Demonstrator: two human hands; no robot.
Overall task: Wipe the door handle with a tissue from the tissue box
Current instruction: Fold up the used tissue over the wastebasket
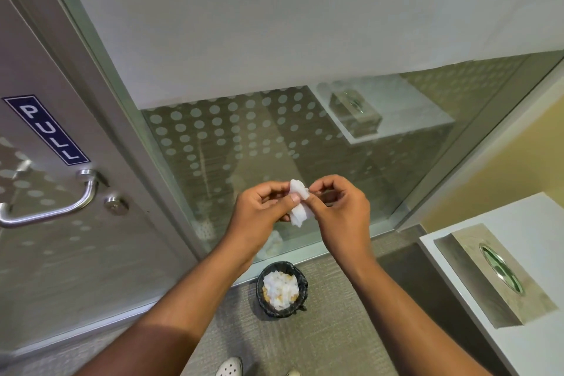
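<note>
A crumpled white tissue (299, 204) is pinched between my left hand (265, 210) and my right hand (338, 210) in front of the glass wall, at mid-frame. The curved steel door handle (58, 207) is far to the left on the grey door, below a blue PULL sign (45, 130); neither hand touches it. The metallic tissue box (488, 278), with an oval slot on top, rests on a white counter (534, 223) at the right.
A small bin with a black liner (282, 289), full of used tissues, stands on the carpet below my hands. A round lock (116, 204) sits beside the handle. The dotted glass panel (244, 137) reflects the box. My shoes show at the bottom edge.
</note>
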